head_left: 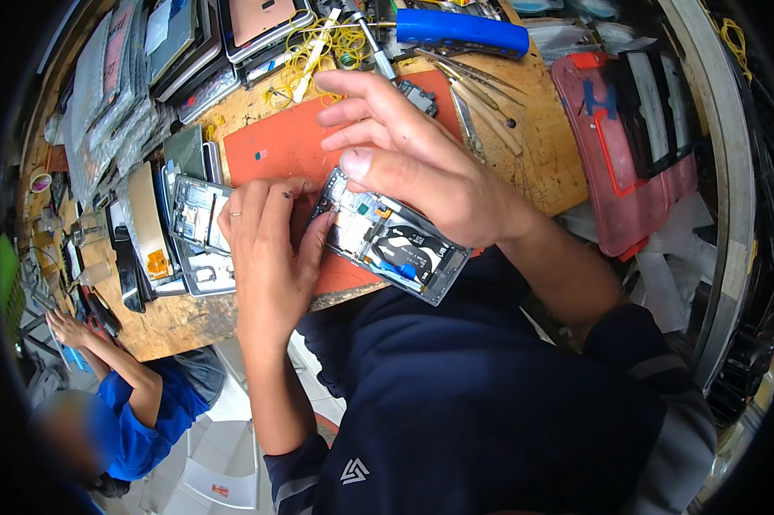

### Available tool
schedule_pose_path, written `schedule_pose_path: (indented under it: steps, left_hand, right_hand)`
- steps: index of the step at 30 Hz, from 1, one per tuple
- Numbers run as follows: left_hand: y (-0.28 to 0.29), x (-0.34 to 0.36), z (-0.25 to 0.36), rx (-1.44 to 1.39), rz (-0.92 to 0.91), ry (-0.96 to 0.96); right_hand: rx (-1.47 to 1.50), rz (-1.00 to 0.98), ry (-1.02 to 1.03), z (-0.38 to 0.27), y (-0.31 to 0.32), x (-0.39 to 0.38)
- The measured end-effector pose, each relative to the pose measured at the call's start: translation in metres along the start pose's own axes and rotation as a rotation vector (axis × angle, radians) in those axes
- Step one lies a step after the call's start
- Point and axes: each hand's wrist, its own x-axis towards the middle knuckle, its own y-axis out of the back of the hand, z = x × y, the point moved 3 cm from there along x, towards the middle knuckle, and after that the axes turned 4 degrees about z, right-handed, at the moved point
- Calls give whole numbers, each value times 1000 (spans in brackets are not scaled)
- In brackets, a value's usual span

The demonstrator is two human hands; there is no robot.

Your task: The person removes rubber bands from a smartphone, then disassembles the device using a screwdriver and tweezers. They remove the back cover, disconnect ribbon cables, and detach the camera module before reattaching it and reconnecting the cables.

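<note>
An opened smartphone (396, 240) lies tilted at the front edge of the red work mat (267, 137), its inner boards, orange flex piece and dark battery area showing. My left hand (271, 223) grips its upper left side, thumb on the edge; the other fingers are curled and partly hidden. Over the phone's top and right side is my right hand (421, 163), fingers stretched out and holding nothing I can see. Its thumb hangs over the phone's upper end; whether it touches cannot be told. Left of my left hand is another opened phone (200, 213).
Tweezers and thin tools (490, 99) lie beyond my right hand, near a blue-handled tool (462, 33) and tangled yellow wire (340, 47). Stacked devices (181, 51) and bubble-wrapped panels (108, 94) crowd the left. A pink tray (606, 197) stands right. A co-worker in blue (151, 421) sits lower left.
</note>
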Motion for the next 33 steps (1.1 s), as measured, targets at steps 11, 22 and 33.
schedule_pose_path:
  steps: [11,22,33]
  left_hand:
    - [-16,-12,8,-60,81,64]
    - [-22,-9,14,34,160,23]
    - [-22,-6,11,21,128,32]
  right_hand:
    - [-166,-165,-141,-11,-1,27]
    - [-213,-65,-1,-2,-2,17]
    - [-775,-11,239,19,5,8]
